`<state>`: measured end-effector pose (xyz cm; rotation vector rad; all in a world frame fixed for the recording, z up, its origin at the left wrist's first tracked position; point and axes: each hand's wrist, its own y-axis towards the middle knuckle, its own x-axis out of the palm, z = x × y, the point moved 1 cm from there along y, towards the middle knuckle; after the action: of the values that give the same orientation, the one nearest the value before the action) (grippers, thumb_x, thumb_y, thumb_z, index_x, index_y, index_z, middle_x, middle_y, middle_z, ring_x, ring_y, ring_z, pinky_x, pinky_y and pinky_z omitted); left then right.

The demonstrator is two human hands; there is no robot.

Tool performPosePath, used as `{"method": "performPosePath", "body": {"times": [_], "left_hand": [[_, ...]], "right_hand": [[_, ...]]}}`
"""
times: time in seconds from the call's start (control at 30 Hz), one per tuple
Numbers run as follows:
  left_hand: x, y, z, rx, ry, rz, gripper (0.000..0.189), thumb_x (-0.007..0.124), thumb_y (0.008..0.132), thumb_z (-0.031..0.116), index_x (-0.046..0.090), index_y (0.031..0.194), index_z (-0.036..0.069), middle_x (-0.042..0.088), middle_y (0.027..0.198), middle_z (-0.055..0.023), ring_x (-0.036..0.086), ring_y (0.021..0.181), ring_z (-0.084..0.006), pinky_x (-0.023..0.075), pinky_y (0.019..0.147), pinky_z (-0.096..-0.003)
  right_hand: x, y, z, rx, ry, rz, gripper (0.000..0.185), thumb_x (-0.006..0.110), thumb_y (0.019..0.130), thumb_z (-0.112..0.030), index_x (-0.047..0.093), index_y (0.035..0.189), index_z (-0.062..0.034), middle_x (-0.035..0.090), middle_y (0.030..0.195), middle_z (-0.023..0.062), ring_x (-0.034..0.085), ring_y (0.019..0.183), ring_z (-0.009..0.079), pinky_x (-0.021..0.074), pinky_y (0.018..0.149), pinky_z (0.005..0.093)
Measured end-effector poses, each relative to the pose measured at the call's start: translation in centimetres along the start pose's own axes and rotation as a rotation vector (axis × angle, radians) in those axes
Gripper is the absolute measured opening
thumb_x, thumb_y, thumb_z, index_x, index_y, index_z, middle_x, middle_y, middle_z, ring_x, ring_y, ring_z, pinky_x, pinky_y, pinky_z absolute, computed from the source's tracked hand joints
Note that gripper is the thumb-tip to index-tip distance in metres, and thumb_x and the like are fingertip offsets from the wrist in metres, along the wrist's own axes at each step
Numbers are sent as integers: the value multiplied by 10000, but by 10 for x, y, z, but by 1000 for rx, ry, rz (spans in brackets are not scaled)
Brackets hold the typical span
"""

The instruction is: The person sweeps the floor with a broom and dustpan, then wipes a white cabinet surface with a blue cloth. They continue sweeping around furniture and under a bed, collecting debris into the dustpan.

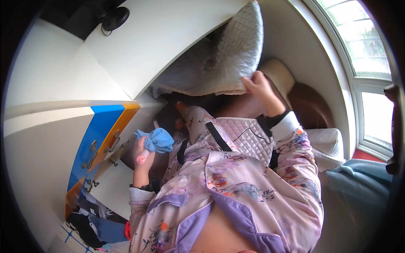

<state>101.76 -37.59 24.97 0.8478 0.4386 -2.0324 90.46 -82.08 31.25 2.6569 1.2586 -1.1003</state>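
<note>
My left hand (145, 158) is closed around a pink rod-like handle (143, 157). A crumpled light blue cloth (159, 140) is also in that hand, bunched against the handle. The handle's other end pokes out past the cloth. With thumb and fingers, my right hand (260, 87) pinches the edge of a silver-grey quilted cover (242, 50). One corner of this cover stands raised against the wall, while the rest sags toward the left below a white panel. Dark shadow hides what lies beneath the cover.
Blue (85, 142) and orange cabinet fronts (109, 137) with metal handles stand at the left. Clothes (107, 227) lie in a compartment below. A pink quilted pad (253, 136) with a dark cord is beside my leg. White bedding (326, 145) and a window (376, 117) are at the right.
</note>
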Motion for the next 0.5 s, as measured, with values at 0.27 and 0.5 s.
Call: {"method": "performPosePath", "body": {"times": [0.27, 0.5], "left_hand": [[-4, -3, 2, -71, -32, -94, 376, 560, 731, -31, 462, 1091, 18, 552, 1017, -144, 549, 948, -264, 420, 860, -350], [-7, -4, 1, -30, 16, -79, 362, 585, 729, 33, 479, 1075, 26, 546, 974, -185, 543, 907, -344, 429, 821, -389]], "right_hand": [[106, -23, -55, -31, 245, -83, 543, 656, 760, -370, 408, 886, 96, 576, 789, 232, 612, 729, 296, 489, 630, 371], [163, -30, -95, -16, 366, -127, 508, 611, 800, -323, 356, 919, 100, 571, 783, 292, 594, 752, 408, 482, 656, 406]]}}
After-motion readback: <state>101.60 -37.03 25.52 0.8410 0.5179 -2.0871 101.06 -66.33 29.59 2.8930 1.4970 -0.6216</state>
